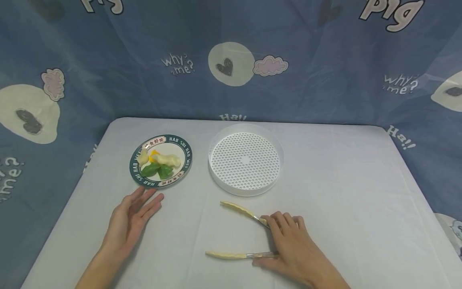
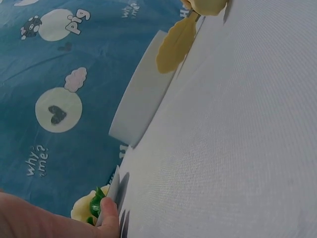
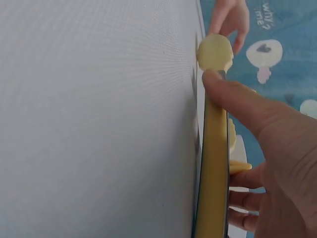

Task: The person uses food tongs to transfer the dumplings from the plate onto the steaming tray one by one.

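My right hand (image 1: 290,249) holds a pair of tongs (image 1: 227,255) with yellow scalloped tips, the thumb on the near arm and the fingers on the far arm. The tongs are spread wide, tips towards the left, nothing between them. In the right wrist view the thumb lies along a yellow-lined metal arm (image 3: 214,168). My left hand (image 1: 126,224), fingers extended, touches the front rim of a green-bordered plate (image 1: 188,154). On that plate lie pale dumpling-like pieces (image 1: 167,160), green leafy pieces (image 1: 159,171) and an orange bit (image 1: 153,155).
A round white perforated tray (image 1: 245,176) with a raised wall stands right of the plate, beyond the tongs. A white cloth (image 1: 343,180) covers the table. Behind it hangs a blue printed curtain (image 1: 144,80).
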`<move>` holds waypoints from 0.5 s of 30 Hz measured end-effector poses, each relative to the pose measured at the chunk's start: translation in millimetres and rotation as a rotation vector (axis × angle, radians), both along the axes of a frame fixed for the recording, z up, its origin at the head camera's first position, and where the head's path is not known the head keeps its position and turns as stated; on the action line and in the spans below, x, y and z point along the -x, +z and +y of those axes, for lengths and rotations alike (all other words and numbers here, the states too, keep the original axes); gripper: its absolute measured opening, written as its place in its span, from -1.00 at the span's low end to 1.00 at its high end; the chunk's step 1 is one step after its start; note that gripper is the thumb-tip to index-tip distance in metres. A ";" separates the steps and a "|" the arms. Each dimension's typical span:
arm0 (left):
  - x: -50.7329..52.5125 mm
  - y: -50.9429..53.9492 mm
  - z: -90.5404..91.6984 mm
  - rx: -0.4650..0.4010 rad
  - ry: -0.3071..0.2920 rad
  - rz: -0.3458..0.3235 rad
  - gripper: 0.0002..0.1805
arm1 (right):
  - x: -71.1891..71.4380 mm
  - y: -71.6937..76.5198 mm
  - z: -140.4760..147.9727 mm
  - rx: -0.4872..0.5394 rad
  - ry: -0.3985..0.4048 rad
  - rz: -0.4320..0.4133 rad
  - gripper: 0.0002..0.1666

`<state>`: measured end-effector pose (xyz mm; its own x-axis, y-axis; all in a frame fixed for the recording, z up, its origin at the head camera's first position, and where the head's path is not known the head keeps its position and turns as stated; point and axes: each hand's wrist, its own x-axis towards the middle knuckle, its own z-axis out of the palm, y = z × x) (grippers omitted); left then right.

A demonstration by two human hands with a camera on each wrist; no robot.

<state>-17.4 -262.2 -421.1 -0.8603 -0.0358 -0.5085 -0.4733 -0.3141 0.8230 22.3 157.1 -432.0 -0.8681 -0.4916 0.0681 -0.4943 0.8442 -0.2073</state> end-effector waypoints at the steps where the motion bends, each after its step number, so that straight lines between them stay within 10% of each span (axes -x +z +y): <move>1: 0.1 0.1 0.0 0.002 0.000 -0.001 -0.19 | 0.2 -0.2 -0.3 0.000 0.001 0.004 0.15; 15: -0.1 -2.0 -1.1 0.030 -0.009 0.031 -0.17 | 1.4 -0.5 0.7 -0.015 0.007 0.101 0.07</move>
